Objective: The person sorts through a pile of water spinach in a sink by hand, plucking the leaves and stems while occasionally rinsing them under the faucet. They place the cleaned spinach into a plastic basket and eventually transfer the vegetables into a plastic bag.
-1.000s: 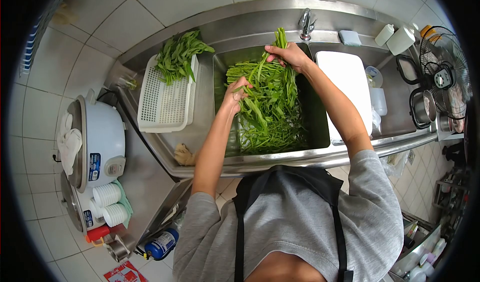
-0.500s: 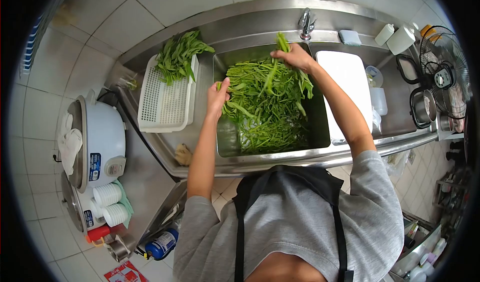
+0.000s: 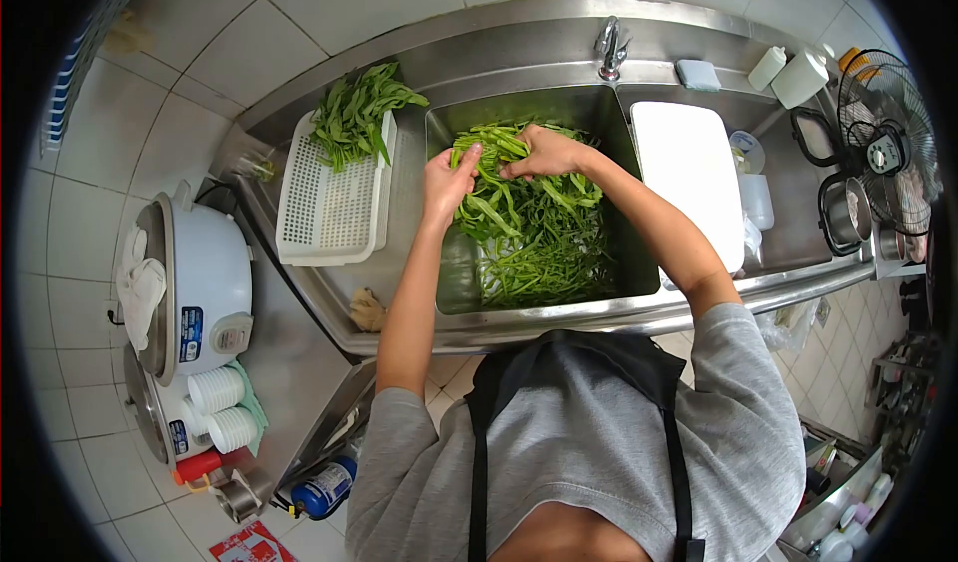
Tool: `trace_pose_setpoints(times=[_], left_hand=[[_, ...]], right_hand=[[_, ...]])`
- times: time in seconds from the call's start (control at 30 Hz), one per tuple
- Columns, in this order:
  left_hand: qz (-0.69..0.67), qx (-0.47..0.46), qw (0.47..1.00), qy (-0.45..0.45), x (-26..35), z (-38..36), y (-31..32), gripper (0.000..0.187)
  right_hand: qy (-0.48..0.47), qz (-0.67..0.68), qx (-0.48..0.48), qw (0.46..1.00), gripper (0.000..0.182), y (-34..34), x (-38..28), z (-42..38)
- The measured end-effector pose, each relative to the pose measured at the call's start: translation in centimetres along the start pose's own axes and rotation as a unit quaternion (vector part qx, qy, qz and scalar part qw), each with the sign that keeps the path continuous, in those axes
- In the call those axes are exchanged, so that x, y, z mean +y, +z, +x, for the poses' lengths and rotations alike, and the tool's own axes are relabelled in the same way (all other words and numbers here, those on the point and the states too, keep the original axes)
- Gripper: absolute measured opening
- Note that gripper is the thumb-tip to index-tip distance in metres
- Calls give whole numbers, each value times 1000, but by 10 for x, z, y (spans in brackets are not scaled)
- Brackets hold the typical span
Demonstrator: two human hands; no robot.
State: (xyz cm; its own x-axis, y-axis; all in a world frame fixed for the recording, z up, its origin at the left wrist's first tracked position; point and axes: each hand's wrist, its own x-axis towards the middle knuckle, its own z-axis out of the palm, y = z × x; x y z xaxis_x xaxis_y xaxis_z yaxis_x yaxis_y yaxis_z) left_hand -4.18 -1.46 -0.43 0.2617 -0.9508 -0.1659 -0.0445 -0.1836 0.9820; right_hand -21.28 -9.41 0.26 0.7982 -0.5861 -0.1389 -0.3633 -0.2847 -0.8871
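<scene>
So the leafy greens [image 3: 544, 223] (looks like water spinach to me) are lying heaped in the sink basin [image 3: 635, 243], and both hands are working just above the pile. The left hand [image 3: 444, 185] is holding one side of a bunch of stems [image 3: 496, 149], fingers curled round it with the thumb up top; the right hand [image 3: 544, 153] is gripping the other side, fingers bent in tight. My guess is that the two-sided hold is keeping the stems together. The white basket [image 3: 321, 231] is sitting on the steel surface [image 3: 406, 225] to the left, carrying more greens [image 3: 361, 113], probably there for easy reach and draining. Both arms are reaching forward, the right one angling inward, the hands nearly meeting.
</scene>
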Motion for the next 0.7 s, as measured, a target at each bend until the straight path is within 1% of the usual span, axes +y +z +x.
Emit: trace_pose_setpoints(times=[0.1, 0.2, 0.4, 0.5, 0.6, 0.7], left_hand=[[-11, -4, 1000, -2, 1, 0, 3, 32], [-30, -17, 999, -9, -1, 1, 2, 33], [-23, -27, 999, -17, 0, 0, 0, 34], [-24, -32, 999, -8, -3, 0, 0, 34], [-4, -20, 999, 28, -7, -1, 2, 35], [8, 37, 998, 47, -12, 3, -4, 35]], right_hand=[[10, 3, -6, 1000, 23, 3, -3, 0], [-2, 26, 11, 1000, 23, 9, 6, 7], [-11, 44, 20, 999, 21, 13, 3, 9], [12, 30, 37, 999, 22, 12, -8, 3], [28, -1, 119, 993, 23, 19, 8, 14], [82, 68, 201, 974, 23, 16, 16, 11]])
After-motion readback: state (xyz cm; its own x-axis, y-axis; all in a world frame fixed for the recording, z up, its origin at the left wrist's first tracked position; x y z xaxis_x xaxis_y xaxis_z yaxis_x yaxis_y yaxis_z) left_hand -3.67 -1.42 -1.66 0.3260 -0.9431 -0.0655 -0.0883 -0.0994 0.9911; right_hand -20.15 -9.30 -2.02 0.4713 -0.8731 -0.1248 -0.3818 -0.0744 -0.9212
